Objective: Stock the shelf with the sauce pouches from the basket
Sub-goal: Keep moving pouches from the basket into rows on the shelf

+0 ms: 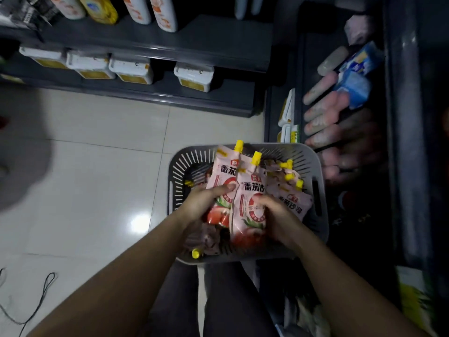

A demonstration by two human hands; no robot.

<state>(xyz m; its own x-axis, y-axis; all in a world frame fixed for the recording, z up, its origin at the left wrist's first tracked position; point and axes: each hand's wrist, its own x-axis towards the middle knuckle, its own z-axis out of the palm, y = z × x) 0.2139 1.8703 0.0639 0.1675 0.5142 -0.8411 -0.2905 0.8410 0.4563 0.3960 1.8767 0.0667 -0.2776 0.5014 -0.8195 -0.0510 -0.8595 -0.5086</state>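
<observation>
Underfoot, the pale tiled floor point(97, 166) takes up most of the view, with a dark shelf point(218, 40) of white tubs point(132, 70) ahead. A second shelf point(311, 57) runs along the right, holding pink tubes point(323, 110) and blue packs point(357, 76). Which of these is meant for the sauce cannot be told.

Pressed against that right-hand unit is the grey basket point(179, 166), resting on the person's lap or just in front of the knees. It holds a heap of pouches.

Two pouches stand raised above the heap, side by side and overlapping. The left pouch point(222, 175) is gripped by the left hand point(201, 203), thumb laid across its printed front. The right pouch point(250, 203) is grasped by the right hand point(277, 215), fingers curled over its lower half. More pouches point(291, 203) lie flat to the right, and their yellow caps point(289, 176) point every way.

The step in hand looks like lifting this pair clear, and most of the stock is yet to be shelved. To do it well, each hand should grip the firm lower body of its pouch, not the spout. The two should be squared together facing the same way, then lifted straight up so their caps do not snag the slotted rim. They should go onto the shelf upright with the labels outward.
</observation>
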